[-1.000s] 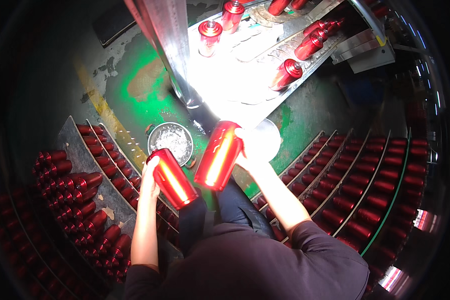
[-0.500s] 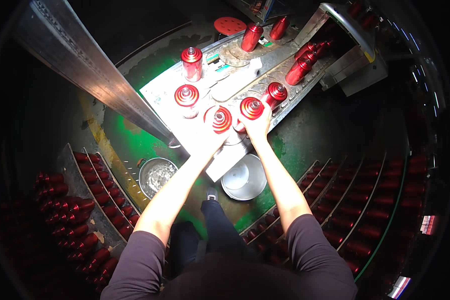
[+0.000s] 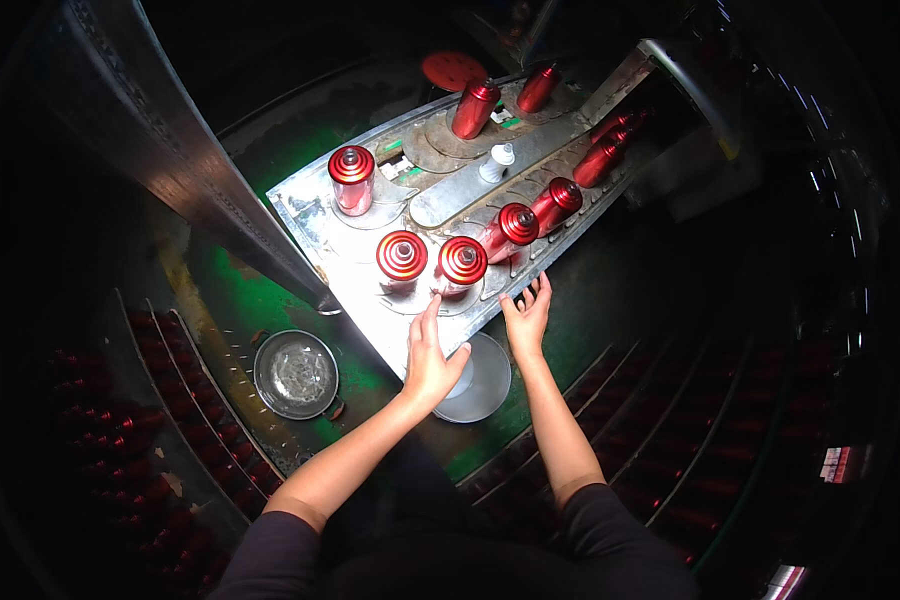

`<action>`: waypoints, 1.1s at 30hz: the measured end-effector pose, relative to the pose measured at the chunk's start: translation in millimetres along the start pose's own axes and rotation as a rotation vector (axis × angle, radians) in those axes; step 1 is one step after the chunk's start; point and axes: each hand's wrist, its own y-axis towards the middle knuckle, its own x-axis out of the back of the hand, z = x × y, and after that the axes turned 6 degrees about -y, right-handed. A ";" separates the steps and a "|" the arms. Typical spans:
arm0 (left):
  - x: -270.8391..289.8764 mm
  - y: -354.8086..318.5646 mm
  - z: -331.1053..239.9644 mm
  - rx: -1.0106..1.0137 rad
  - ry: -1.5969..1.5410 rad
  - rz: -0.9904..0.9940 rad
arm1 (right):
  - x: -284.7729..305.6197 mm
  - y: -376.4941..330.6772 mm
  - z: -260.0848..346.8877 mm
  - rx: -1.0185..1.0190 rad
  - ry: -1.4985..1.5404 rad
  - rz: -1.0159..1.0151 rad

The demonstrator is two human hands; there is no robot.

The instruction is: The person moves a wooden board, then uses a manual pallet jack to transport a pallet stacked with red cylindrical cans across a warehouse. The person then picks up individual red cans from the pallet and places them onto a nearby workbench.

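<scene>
Both hands are empty over the near end of a metal conveyor table (image 3: 288,200). My left hand (image 3: 432,368) is open, fingers stretched forward and thumb apart. Its fingertips are just short of a glossy red bottle-shaped piece with a stepped, ringed top (image 3: 462,262); whether they touch it I cannot tell. A like red piece (image 3: 402,258) stands upright to its left. My right hand (image 3: 527,322) hangs open off the table's right edge, fingers spread and slightly curled. Nearest to it, beyond the edge, stands another red piece (image 3: 516,226).
More red pieces (image 3: 351,178) stand along the conveyor, which runs into a metal housing (image 3: 660,60). A white fitting (image 3: 496,162) sits on the middle strip. Below are a metal pan (image 3: 297,374) and a pale bucket (image 3: 485,385). Racks of red pieces flank me; a metal post (image 3: 185,170) rises left.
Both hands have let go of the red pieces they held and drawn back toward me. The pieces have shifted along the conveyor. The glare on the table has dimmed.
</scene>
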 end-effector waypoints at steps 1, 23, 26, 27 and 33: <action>4.1 -22.8 6.3 0.037 0.008 0.030 | 11.6 -15.2 -13.9 -0.048 0.004 0.019; 220.1 -79.9 11.0 0.531 0.039 0.399 | 156.7 -162.4 235.3 -0.104 0.164 -0.290; 206.5 -47.0 -7.6 0.633 -0.094 0.653 | 177.9 -187.7 315.5 -0.145 0.098 -0.471; 198.1 -24.9 -21.8 0.676 -0.095 0.732 | 180.8 -190.3 348.4 -0.143 0.081 -0.534; 138.5 92.0 -98.6 0.556 -0.267 1.121 | 164.7 -218.6 508.9 -0.068 -0.099 -0.869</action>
